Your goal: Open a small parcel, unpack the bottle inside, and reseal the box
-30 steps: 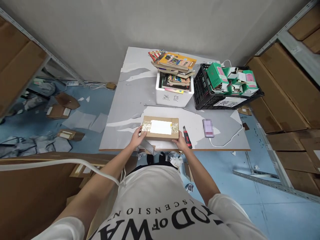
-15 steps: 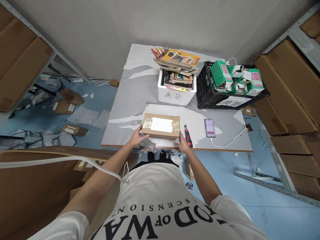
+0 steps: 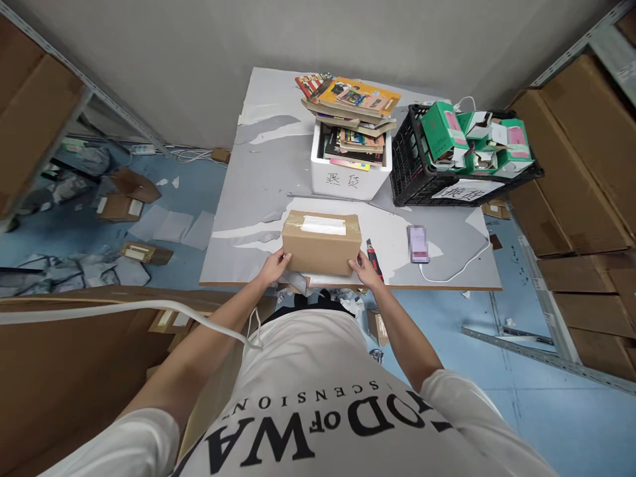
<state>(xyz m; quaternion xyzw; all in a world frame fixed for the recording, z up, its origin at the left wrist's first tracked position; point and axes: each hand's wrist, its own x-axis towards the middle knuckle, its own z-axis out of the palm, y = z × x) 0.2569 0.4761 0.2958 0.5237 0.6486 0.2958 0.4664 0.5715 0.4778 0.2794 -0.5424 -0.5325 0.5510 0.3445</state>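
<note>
1. The flat table (image 3: 258, 172) is grey with jagged white patches.
2. Your carton (image 3: 322, 252), a rectangular cardboard block, is at the table's near middle: brown, with glossy tape (image 3: 293, 220) and one white label (image 3: 324, 225) on top.
3. Your left hand (image 3: 275, 266) and right hand (image 3: 366, 270) grasp its left and right ends.
4. Count one utility knife (image 3: 373, 260), one phone (image 3: 418, 244), one white bin (image 3: 342, 184), one latticed crate (image 3: 410, 179).

Left arm (image 3: 193, 361) and right arm (image 3: 406, 338) are out in front, forearms angling inward! Left hand (image 3: 275, 267) and right hand (image 3: 366, 271) face each other by the near edge of the surface (image 3: 268, 165), thumbs inward, fingers gripping.
</note>
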